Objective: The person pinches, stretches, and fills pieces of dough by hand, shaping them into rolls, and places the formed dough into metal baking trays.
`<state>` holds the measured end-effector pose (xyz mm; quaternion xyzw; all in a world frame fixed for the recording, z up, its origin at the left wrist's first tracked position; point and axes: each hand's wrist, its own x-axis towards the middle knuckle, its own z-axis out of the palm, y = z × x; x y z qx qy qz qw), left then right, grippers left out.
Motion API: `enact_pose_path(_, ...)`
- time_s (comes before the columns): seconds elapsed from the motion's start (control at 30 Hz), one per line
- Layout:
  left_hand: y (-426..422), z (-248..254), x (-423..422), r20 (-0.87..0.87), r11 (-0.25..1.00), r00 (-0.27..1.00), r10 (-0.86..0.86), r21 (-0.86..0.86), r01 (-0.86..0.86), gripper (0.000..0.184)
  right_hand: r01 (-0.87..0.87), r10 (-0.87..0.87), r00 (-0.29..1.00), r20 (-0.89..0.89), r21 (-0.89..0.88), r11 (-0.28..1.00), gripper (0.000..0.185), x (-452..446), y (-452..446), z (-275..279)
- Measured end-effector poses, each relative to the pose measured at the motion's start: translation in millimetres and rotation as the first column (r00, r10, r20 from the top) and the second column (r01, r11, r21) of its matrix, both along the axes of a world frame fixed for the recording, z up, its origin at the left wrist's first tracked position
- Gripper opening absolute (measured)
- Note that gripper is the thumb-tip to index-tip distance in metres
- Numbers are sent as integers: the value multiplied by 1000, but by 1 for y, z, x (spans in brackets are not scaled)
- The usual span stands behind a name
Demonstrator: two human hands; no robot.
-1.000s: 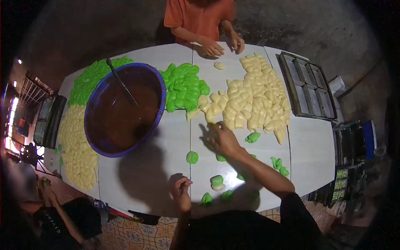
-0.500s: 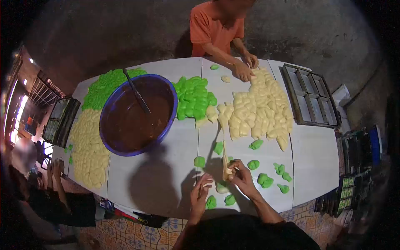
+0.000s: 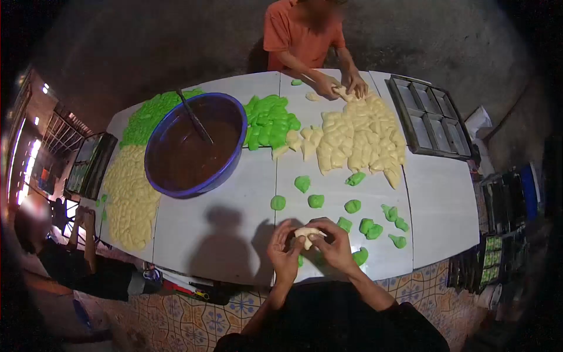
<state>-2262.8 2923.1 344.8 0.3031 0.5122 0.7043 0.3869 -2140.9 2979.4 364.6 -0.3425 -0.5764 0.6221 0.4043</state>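
A piece of cream dough (image 3: 309,236) is held between my two hands above the near side of the white table (image 3: 234,240). My left hand (image 3: 284,249) has its fingers round the left side of the piece, and my right hand (image 3: 333,243) grips its right side. Several small green dough pieces (image 3: 316,201) lie beyond and to the right of my hands. Farther off is a large mass of cream dough (image 3: 363,138), with green dough (image 3: 270,122) to its left.
A purple basin (image 3: 234,158) of brown filling holds a dark utensil (image 3: 195,117). Behind the table a person in orange (image 3: 299,41) handles cream dough. A divided metal tray (image 3: 434,120) lies at the right. Another person (image 3: 88,258) is at the left.
My right hand reached to the cream dough, pulled a stretched piece towards me, and the piece is now separate between both hands. The person opposite has taken hold of cream dough.
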Motion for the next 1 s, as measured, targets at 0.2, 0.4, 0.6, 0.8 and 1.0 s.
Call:
enact_pose_path(0.2, -12, -19, -8, 85, 990, 996, -11, -143, 23, 14, -31, -164, 916, 367, 470, 882, 20, -7, 15, -17)
enact_pose_path(0.4, -10, -10, -19, 866, 926, 344, -364, 298, 231, 18, -308, 258, 948, 185, 342, 888, 35, -30, 16, 0)
enact_pose_path(0.6, 36, 9, -49, 724, 724, 156, -672, 597, 345, 126, -536, 377, 792, -480, -253, 805, 92, -25, 43, -19)
enact_pose_path(0.8, 188, 54, -237, -452, 937, 891, 41, -293, -192, 60, -364, 265, 857, -441, -154, 919, 99, -36, 62, -49)
enact_pose_path(1.0, 218, 37, -273, -646, 697, 644, -410, -677, -235, 81, -284, 169, 916, -364, -288, 915, 88, -41, 63, -76)
